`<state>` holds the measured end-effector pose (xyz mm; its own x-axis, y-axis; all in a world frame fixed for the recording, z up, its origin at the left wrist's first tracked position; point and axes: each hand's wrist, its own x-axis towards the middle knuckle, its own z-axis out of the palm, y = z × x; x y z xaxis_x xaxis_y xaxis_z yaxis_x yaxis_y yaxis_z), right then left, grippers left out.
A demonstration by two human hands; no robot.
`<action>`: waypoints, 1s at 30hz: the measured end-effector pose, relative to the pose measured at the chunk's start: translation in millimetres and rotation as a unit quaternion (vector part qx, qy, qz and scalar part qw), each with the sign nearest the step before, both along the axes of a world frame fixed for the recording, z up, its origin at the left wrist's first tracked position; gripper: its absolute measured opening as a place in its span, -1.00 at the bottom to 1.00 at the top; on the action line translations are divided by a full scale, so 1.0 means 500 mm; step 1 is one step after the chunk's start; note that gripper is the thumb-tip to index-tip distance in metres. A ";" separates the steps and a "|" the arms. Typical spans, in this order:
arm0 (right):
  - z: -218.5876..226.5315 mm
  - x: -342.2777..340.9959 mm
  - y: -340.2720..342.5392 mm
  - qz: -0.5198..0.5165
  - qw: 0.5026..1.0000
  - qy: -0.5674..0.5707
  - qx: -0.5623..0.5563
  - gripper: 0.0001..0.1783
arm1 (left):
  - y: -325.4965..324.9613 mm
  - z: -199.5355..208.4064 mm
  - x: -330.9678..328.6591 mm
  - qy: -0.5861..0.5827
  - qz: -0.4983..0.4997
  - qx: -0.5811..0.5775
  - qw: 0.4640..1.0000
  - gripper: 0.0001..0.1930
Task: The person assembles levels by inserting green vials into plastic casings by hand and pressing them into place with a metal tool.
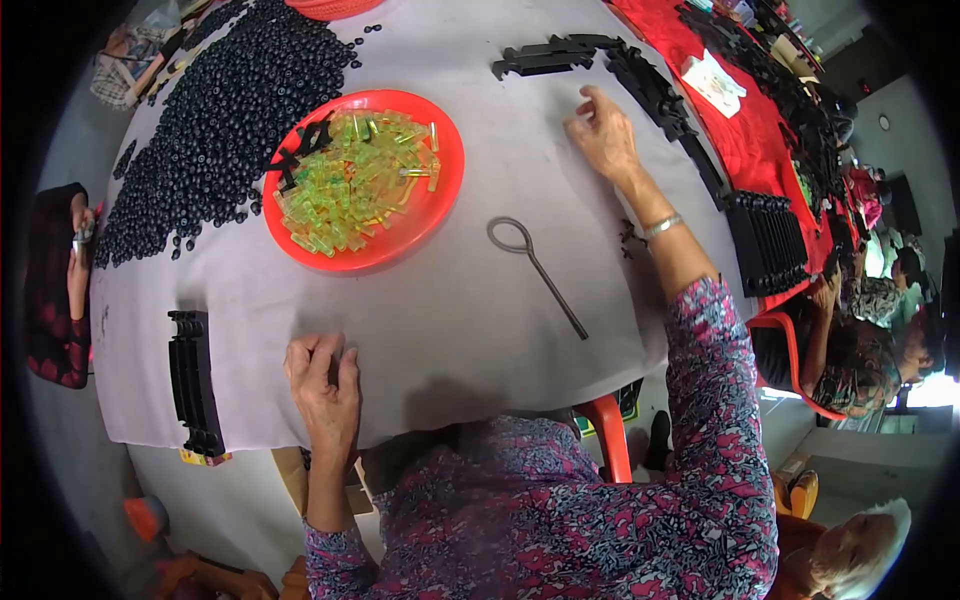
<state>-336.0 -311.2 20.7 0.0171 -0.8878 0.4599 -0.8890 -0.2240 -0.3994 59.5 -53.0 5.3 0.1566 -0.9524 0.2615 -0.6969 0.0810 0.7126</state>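
Note:
My left hand (325,392) rests near the table's front edge, holding nothing that I can see, with its fingers loosely bent and the thumb apart. To its left lies a long black plastic piece (193,382) with notched ends. My right hand (606,138) reaches out over the far right of the table, fingers bent and apart, nothing visible in them. Several similar black pieces (550,60) lie just beyond it. Between my hands is a metal rod with a looped end (540,272). A red plate (425,225) holds a heap of yellow-green translucent tubes (350,185) and a few black bits.
A big pile of small round black parts (235,110) spreads over the far left. At the right, black pieces stand in a row (768,243) beside a red cloth (735,150). A red chair (606,435) is close by my right side. Other people sit around the room.

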 end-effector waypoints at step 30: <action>0.036 0.189 0.122 0.254 0.910 0.326 0.033 -0.38 | -0.010 -0.011 0.012 -0.081 -0.049 -0.058 0.994 -0.71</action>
